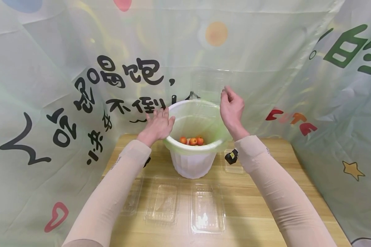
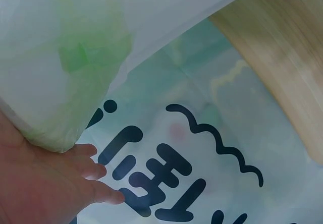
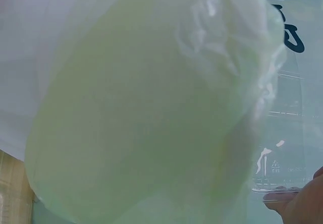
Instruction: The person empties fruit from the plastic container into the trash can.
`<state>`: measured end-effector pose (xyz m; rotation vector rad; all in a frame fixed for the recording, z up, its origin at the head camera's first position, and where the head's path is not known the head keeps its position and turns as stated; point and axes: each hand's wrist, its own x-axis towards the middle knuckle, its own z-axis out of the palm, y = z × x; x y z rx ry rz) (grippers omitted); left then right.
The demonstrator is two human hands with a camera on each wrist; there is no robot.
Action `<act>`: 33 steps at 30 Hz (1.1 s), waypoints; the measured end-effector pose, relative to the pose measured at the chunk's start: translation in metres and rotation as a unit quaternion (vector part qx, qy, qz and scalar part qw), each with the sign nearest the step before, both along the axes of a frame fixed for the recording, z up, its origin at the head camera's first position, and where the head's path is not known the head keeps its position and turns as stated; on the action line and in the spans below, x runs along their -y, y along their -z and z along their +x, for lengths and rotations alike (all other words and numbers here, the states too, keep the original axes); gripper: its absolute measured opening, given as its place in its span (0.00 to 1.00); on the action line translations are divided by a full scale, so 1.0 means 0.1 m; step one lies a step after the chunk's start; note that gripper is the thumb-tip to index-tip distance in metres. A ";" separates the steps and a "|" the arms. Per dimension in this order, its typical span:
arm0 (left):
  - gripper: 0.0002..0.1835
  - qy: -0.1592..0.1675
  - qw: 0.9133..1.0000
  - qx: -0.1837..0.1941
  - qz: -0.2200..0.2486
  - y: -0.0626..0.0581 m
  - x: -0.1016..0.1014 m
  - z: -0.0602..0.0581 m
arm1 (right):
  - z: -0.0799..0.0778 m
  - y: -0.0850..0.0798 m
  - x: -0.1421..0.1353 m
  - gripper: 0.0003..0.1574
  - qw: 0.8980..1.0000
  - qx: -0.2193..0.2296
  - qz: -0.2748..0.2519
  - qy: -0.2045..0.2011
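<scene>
A white bucket point(image 1: 191, 161), lined with a thin pale green plastic bag point(image 3: 151, 123), stands on the table. Several round orange-red fruits point(image 1: 193, 141) lie at its bottom. With fingers spread and fairly straight, my left hand point(image 1: 159, 125) rests at the left side of the rim, against the bag in the left wrist view. My right hand point(image 1: 232, 108) pinches the edge of a clear plastic box point(image 1: 211, 80), raised behind and above the bucket's far right rim. In the right wrist view, the bag covers much of the picture and only part of that box point(image 3: 280, 153) shows.
Clear plastic boxes lie on the wooden table point(image 1: 250, 199): one front centre point(image 1: 207, 209), one beside it point(image 1: 162, 204) and one partly behind my left sleeve point(image 1: 133, 199). Another point(image 1: 234, 167) is right of the bucket. Printed cloth point(image 1: 179, 41) walls the table in.
</scene>
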<state>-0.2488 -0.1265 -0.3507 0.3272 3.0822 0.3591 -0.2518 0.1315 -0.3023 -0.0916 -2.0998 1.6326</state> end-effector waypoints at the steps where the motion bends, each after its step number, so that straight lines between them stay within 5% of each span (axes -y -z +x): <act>1: 0.38 0.000 1.000 0.000 0.001 0.00 0.00 0.00 | 0.00 0.00 0.00 0.24 1.000 -0.001 0.001 0.000; 17: 0.39 -0.001 1.000 -0.003 0.008 0.00 0.01 0.02 | -0.01 -0.03 -0.14 0.24 1.000 0.007 -0.001 0.017; 28: 0.38 0.003 1.000 -0.006 0.016 0.01 0.00 0.00 | 0.08 -0.05 -0.65 0.26 0.993 0.046 -0.095 0.058; 33: 0.39 0.002 1.000 -0.007 0.013 0.03 0.01 -0.01 | 0.16 0.03 -0.88 0.27 0.992 0.052 -0.097 0.065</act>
